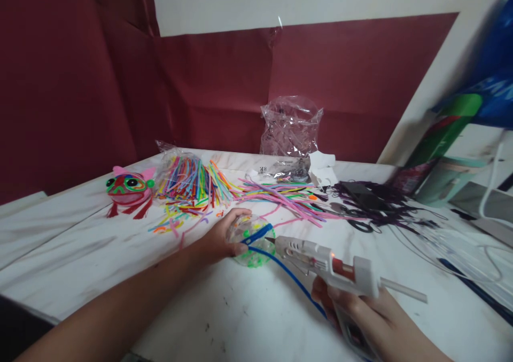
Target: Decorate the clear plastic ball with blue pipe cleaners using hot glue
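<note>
My left hand [222, 237] is wrapped round a small clear ball [252, 240] with green dots and a blue pipe cleaner [292, 279] laid across it. That blue strand trails down toward my right hand. My right hand [360, 314] grips a white hot glue gun [328, 263], its nozzle touching or just beside the ball's right side. A glue stick pokes out of the gun's back end.
A pink and red pipe-cleaner animal figure [130, 188] sits at the far left. Several coloured pipe cleaners [192, 186] spill from a bag behind the ball. A crumpled clear plastic bag [290, 127] stands at the back. Dark purple strands and scissors [360, 212] lie right.
</note>
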Demonstrator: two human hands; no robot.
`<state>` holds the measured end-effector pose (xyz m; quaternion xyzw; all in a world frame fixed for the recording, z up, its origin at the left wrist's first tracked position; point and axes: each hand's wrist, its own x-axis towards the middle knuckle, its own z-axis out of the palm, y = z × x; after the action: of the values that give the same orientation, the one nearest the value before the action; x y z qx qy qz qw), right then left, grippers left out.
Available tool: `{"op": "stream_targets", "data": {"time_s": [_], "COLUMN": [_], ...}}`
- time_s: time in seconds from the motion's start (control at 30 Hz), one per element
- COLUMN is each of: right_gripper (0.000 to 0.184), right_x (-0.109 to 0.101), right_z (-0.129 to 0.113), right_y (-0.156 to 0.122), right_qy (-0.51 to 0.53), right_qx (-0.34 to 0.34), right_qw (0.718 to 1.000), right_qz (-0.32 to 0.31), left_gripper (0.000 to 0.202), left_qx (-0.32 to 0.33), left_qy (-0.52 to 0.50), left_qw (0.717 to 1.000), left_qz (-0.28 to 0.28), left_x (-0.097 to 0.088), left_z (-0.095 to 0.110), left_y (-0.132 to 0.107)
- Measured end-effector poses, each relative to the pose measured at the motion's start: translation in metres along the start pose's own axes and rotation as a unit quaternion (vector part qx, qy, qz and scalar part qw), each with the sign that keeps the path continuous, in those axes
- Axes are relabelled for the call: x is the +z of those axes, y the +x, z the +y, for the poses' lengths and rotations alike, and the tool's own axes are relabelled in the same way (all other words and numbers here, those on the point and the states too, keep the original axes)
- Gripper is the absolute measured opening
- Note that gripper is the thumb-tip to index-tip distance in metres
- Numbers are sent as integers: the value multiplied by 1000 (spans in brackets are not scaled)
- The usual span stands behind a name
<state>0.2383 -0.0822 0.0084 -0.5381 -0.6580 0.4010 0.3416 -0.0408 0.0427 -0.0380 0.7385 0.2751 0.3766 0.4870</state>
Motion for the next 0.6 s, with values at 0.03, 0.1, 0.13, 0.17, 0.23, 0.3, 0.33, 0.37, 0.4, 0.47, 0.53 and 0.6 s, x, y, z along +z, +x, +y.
{"op": "stream_targets", "data": {"time_s": [0.03, 0.1, 0.13, 0.17, 0.23, 0.3, 0.33, 0.37, 0.4, 0.47, 0.53, 0.6], "right_gripper": [42, 42, 42, 42, 42, 43, 44, 44, 43, 42, 41, 40], "right_x": [0, 1, 2, 3, 4, 5, 5, 5, 4, 3, 2, 2], "right_z": [0, -2, -3, -4, -6, -7, -6, -5, -4, -1, 0, -1], "right_y": [0, -1, -1, -2, -3, -4, -3, -3, -2, -1, -1, -1], "right_qy": [0, -1, 1, 6, 19, 23, 22, 22, 22, 27, 26, 22], "right_qx": [-1, -2, -1, 2, 8, 13, 17, 21, 23, 19, 2, -6], "right_qw": [1000, 1000, 1000, 1000, 1000, 999, 999, 999, 999, 999, 1000, 1000], "right_qz": [-1, 2, 6, 12, 24, 33, 36, 34, 24, 0, -10, -3], "left_gripper": [83, 82, 82, 82, 82, 83, 83, 84, 84, 84, 83, 82], "left_qx": [0, -1, -1, 0, 3, 4, 5, 4, 4, 1, 1, 0], "left_qy": [1, 3, 3, 4, 1, -10, -16, -21, -23, -17, -5, -1], "left_qw": [1000, 1000, 1000, 1000, 1000, 1000, 1000, 1000, 1000, 1000, 1000, 1000], "left_qz": [1, 4, 6, 7, 7, 4, 0, -2, -3, -3, 4, 5], "left_x": [0, 0, 0, 0, 0, 0, 0, 0, 0, 0, 0, 0], "left_z": [0, 1, 1, 1, 1, -1, -2, -2, -3, -3, -3, -2], "left_y": [0, 0, 0, 0, 1, 1, 1, 1, 1, 1, 1, 1]}}
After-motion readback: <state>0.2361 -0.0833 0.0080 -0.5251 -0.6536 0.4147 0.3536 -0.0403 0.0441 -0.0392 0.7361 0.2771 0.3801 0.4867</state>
